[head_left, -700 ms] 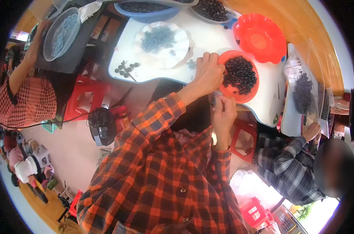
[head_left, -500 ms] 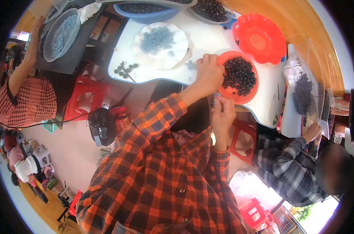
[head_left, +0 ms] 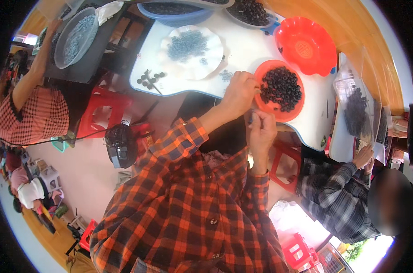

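My left hand [head_left: 239, 94] is at the left rim of an orange-red bowl [head_left: 295, 113], fingers curled together; what they hold, if anything, is hidden. The bowl holds many small black ring-shaped parts [head_left: 282, 89]. Just below the bowl's near rim, my right hand [head_left: 263, 129] pinches thumb and fingers together. A tiny dark-blue piece shows at its fingertips, too small to name. Left of my left hand, a white wavy-edged plate [head_left: 170, 68] carries a heap of small blue-grey pieces [head_left: 187, 45], and a few more lie on the table beside it.
The white table [head_left: 243, 50] also bears a larger red bowl [head_left: 305, 48], a blue basin [head_left: 179, 17] and black round parts on a stick [head_left: 150, 81]. One person [head_left: 31, 107] works at the left, another [head_left: 338, 195] at the right. Red stools [head_left: 286, 166] stand near the table.
My left hand has drawn slightly toward me along the bowl's left rim. The right hand stays pinched in nearly the same place. The whole view has shifted a little.
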The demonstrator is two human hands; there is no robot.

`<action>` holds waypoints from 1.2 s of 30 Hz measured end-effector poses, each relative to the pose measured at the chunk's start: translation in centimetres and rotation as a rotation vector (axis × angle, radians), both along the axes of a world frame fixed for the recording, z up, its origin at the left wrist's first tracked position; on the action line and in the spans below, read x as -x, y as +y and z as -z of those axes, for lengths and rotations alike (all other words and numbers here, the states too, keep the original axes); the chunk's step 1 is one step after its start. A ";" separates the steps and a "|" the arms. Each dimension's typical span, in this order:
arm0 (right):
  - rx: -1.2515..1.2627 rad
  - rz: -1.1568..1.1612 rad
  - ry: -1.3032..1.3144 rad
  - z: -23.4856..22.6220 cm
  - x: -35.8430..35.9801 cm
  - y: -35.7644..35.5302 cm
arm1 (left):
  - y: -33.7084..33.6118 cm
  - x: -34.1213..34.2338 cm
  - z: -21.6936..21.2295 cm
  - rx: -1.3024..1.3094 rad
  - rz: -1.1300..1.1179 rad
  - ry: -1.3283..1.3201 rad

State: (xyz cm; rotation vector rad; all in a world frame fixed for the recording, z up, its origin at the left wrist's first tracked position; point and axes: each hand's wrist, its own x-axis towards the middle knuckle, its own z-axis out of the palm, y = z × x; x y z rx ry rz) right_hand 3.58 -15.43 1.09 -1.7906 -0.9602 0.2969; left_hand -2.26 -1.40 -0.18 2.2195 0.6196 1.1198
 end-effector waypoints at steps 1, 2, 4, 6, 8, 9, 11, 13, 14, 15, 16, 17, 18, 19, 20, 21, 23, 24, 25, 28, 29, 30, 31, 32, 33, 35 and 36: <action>0.002 -0.003 -0.019 0.0 0.0 0.0 | 0.0 0.2 -0.2 0.041 0.006 -0.054; 0.004 -0.006 -0.038 0.0 0.0 -0.1 | 0.0 0.4 -0.4 0.082 0.012 -0.108; 0.006 -0.002 -0.021 -0.2 -0.1 -0.2 | -0.2 1.4 -1.4 0.606 0.137 -0.227; 0.007 -0.001 -0.003 -0.2 0.0 -0.4 | -0.5 2.5 -1.8 1.130 0.261 -0.344; 0.000 0.037 0.172 0.0 0.3 -0.5 | -0.7 3.6 -1.8 1.436 0.420 -0.618; -0.001 0.032 0.173 -0.1 0.4 -0.5 | -0.9 4.1 -1.9 1.433 0.415 -0.621; -0.074 0.007 0.307 -0.4 0.8 -0.5 | -1.2 5.1 -2.1 1.539 0.532 -0.732; -0.089 -0.010 0.329 -1.0 1.0 -0.4 | -1.7 5.7 -2.0 1.571 0.539 -0.755; -0.105 -0.021 0.351 -1.4 1.1 -0.5 | -2.0 6.0 -1.9 1.606 0.550 -0.775; -0.106 -0.026 0.350 -1.8 1.2 -0.5 | -2.3 6.3 -1.7 1.602 0.549 -0.779; -0.095 -0.040 0.343 -2.1 1.2 -0.6 | -2.6 6.7 -1.5 1.600 0.556 -0.788; -0.084 -0.054 0.335 -2.3 1.3 -0.7 | -2.9 6.9 -1.4 1.598 0.564 -0.798; -0.086 -0.057 0.333 -2.5 1.4 -0.8 | -3.2 7.2 -1.4 1.594 0.565 -0.800; -0.097 -0.073 0.320 -2.6 1.6 -0.9 | -3.4 7.4 -1.5 1.595 0.562 -0.813; -0.108 -0.090 0.308 -2.7 1.8 -1.0 | -3.6 7.7 -1.5 1.595 0.559 -0.826; -0.110 -0.095 0.304 -2.7 2.0 -1.1 | -3.9 7.9 -1.5 1.590 0.559 -0.831; -0.157 -0.122 0.352 -2.7 2.4 -1.3 | -4.3 8.2 -1.2 1.613 0.575 -0.824; -0.161 -0.128 0.349 -3.0 2.6 -1.3 | -4.5 8.3 -1.2 1.606 0.576 -0.828; -0.156 -0.145 0.343 -3.3 2.8 -1.3 | -4.7 8.4 -1.2 1.603 0.578 -0.834; -0.149 -0.183 0.331 -3.6 3.1 -1.4 | -5.3 8.7 -1.6 1.585 0.560 -0.821; -0.145 -0.198 0.325 -3.6 3.2 -1.4 | -5.4 8.7 -1.7 1.578 0.542 -0.800; -0.146 -0.203 0.324 -3.9 3.4 -1.4 | -5.4 8.9 -1.7 1.574 0.540 -0.803; -0.129 -0.211 0.288 -4.4 3.6 -1.3 | -5.5 9.0 -1.6 1.564 0.537 -0.793; -0.111 -0.220 0.252 -4.7 3.8 -1.3 | -5.6 9.1 -1.6 1.555 0.535 -0.782; -0.111 -0.221 0.250 -4.7 3.8 -1.3 | -5.6 9.1 -1.6 1.553 0.535 -0.784; -0.113 -0.254 0.183 -4.7 3.7 -1.2 | -5.8 9.2 -1.8 1.524 0.516 -0.775; -0.112 -0.256 0.182 -4.7 3.7 -1.2 | -5.9 9.3 -1.8 1.525 0.514 -0.777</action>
